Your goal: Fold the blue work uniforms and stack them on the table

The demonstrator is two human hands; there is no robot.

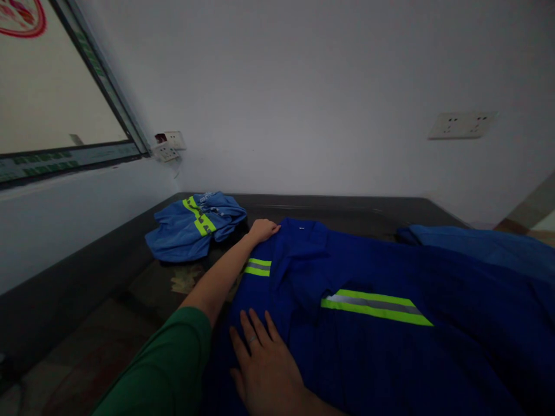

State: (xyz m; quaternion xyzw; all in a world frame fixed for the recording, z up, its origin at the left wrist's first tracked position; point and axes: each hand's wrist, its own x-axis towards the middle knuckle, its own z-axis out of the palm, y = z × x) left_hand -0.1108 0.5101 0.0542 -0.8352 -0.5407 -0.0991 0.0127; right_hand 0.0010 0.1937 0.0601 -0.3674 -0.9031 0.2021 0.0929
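A dark blue work jacket [368,352] with yellow-green and grey reflective strips lies spread in front of me, its collar at the far side. My left hand [263,230] is at the jacket's left shoulder beside the collar, fingers closed on the cloth there. Flat on the jacket's left front rests my right hand [271,367], palm down with fingers spread and a ring on one of them. The jacket's lower part runs out of view at the bottom.
A crumpled lighter blue garment [199,225] with yellow-green strips lies at the far left of the dark table [303,202]. More blue cloth [485,242] lies at the right. Behind stands a white wall with sockets [462,125]; a window [60,86] is at left.
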